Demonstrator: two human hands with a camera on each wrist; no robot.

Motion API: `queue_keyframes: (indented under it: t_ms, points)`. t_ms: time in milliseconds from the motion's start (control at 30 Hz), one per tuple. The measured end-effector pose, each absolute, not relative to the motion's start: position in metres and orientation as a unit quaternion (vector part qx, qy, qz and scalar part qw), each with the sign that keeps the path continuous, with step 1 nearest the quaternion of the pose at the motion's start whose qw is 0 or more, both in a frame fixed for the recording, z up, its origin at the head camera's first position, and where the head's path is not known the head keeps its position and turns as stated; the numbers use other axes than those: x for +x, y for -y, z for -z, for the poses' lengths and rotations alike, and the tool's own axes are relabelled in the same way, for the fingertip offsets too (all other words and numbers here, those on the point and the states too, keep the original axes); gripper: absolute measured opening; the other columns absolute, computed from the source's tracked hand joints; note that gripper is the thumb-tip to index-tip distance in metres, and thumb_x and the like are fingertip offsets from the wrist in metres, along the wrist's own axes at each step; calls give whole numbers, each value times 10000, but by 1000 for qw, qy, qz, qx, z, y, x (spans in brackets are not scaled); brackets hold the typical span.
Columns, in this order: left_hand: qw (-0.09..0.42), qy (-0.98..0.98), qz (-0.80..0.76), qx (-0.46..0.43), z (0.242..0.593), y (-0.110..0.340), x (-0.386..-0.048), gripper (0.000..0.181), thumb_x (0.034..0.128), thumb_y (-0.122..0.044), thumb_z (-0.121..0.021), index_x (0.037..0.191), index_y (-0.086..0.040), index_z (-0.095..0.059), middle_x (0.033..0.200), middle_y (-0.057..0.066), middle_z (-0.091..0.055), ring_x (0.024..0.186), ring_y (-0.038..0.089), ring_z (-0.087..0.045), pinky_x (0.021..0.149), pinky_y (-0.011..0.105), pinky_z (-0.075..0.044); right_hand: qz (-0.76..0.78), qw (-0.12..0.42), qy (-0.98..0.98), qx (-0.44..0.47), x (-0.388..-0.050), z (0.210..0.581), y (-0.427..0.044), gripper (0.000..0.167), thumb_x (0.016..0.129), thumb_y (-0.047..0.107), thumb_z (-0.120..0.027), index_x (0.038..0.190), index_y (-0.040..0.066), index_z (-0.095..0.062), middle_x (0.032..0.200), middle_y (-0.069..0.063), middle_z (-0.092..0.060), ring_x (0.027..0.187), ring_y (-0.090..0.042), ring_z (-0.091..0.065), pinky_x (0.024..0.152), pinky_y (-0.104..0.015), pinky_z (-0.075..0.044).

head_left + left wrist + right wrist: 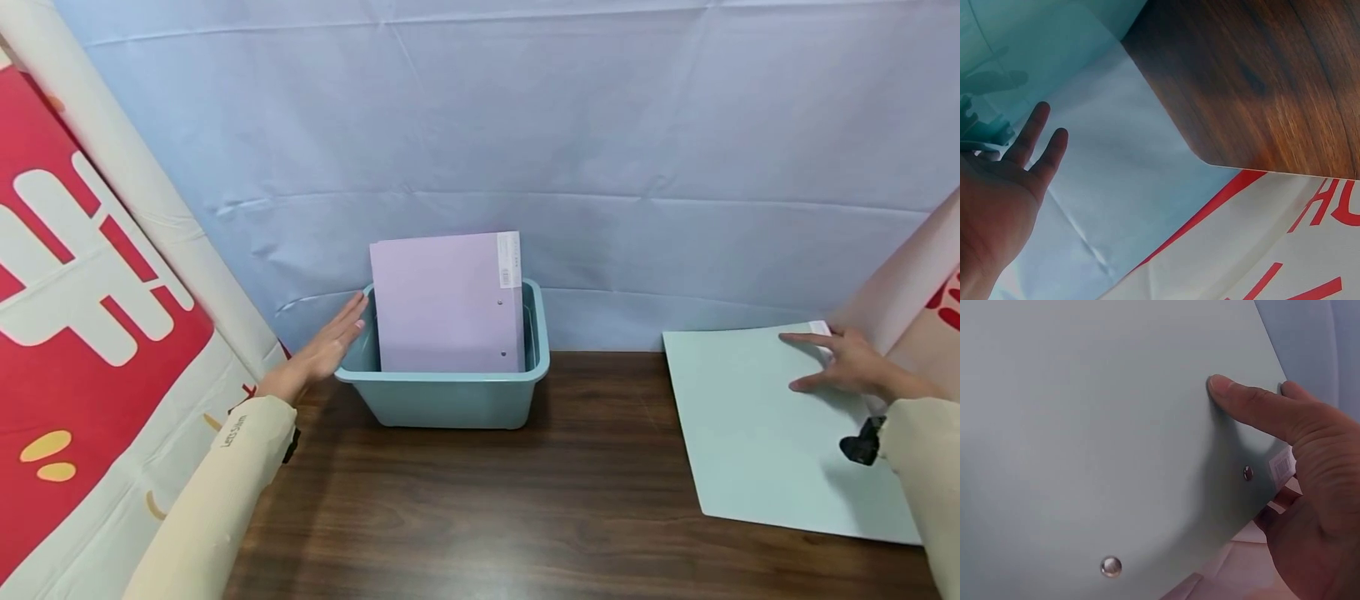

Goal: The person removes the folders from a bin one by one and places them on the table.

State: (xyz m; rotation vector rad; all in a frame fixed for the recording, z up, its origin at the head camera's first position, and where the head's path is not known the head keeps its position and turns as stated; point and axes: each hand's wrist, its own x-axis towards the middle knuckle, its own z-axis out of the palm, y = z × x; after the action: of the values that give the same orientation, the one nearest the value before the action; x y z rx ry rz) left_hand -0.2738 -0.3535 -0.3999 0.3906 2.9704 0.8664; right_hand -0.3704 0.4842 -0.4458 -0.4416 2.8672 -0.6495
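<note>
A pale green binder lies at the right of the table. My right hand grips its far right corner; in the right wrist view the thumb presses the cover while other fingers reach round the edge. Two metal rivets and a barcode label show there. My left hand, fingers straight, is at the left rim of a blue-green plastic tub; whether it touches the rim I cannot tell. Inside the tub a lilac binder stands upright, its lower part hidden by the front wall.
Behind the tub hangs a light blue cloth. A red and white printed sheet slopes along the left side, and another printed sheet stands at the right. Dark wood tabletop lies between the tub and the green binder.
</note>
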Motion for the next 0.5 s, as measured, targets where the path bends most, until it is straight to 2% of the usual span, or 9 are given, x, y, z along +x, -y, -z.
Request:
queue_keyframes:
  t_ms: [367,500]
  points:
    - [12,-952,-280,125,400,355,-273,618,1181,-385,-218,1713,-106,-72,1791,96,58,1639,368,33,1278,651,-54,228,93,-959,-143,-375,463,-487,1018,762,246,-947,1549,-72,-385,1523,-587,-9,1395,-781,-47,1045,-898,-126]
    - [13,-950,-285,125,399,354,-274,615,1181,-372,-229,1711,-100,-74,1791,95,58,1639,367,34,1279,650,-54,231,101,-958,-137,-376,468,-488,1043,765,273,-949,1567,-58,-369,1556,-554,29,1413,-770,-16,1048,-897,-116]
